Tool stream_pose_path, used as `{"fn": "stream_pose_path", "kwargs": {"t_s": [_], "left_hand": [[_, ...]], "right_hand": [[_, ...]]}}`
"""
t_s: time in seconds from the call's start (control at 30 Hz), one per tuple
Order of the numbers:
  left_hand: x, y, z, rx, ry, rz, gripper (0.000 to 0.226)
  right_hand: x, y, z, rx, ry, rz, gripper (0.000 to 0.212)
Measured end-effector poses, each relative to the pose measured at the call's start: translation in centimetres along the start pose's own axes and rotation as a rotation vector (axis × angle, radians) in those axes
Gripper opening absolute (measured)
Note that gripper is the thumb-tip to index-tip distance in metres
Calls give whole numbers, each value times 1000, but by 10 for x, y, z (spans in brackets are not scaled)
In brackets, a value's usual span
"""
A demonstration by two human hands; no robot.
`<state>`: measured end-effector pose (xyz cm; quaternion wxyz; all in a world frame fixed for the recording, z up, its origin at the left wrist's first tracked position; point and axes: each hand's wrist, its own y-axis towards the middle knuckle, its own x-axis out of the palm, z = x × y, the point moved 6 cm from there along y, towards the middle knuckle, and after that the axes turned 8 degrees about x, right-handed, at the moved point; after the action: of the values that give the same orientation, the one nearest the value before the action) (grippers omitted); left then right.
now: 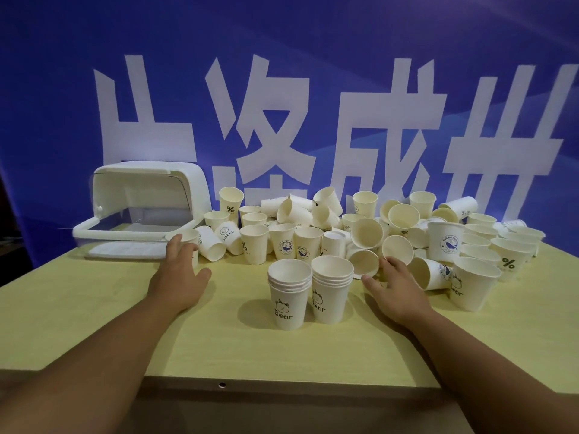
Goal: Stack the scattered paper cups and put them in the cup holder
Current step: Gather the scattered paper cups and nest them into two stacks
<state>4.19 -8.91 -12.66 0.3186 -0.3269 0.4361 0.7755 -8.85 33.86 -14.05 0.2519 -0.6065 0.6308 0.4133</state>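
The left forearm and the right forearm, both bare, reach forward from the lower corners and angle slightly toward each other. The left grip is held palm down with its back up, fingers straight and stretched ahead, thumb splayed out to the right. The right grip is also palm down, wrist turned a little inward, its fingers loosely bent and spread forward, and its thumb pointing left, apart from the fingers.
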Motion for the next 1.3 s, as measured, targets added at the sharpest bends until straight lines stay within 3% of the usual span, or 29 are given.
{"fn": "stream_pose_path", "kwargs": {"t_s": [0.3,0.57,0.67,0.8,0.93,1.3], "left_hand": [[-10,-8,9,61,-25,3,47],[-42,-24,55,161,-194,116,37],[-60,-30,81,219,-296,193,25],[-85,-40,117,264,-427,312,12],[-97,-44,143,338,-458,304,4],[-85,-64,172,487,-405,102,14]], "right_hand": [[-3,-7,-6,-23,-1,-7,71],[-36,-28,-21,9,216,198,65],[-61,-37,-37,-16,299,328,55],[-96,-53,-60,-103,433,500,23],[-107,-66,-84,-161,496,437,23],[-90,-82,-117,-291,354,208,7]]}}
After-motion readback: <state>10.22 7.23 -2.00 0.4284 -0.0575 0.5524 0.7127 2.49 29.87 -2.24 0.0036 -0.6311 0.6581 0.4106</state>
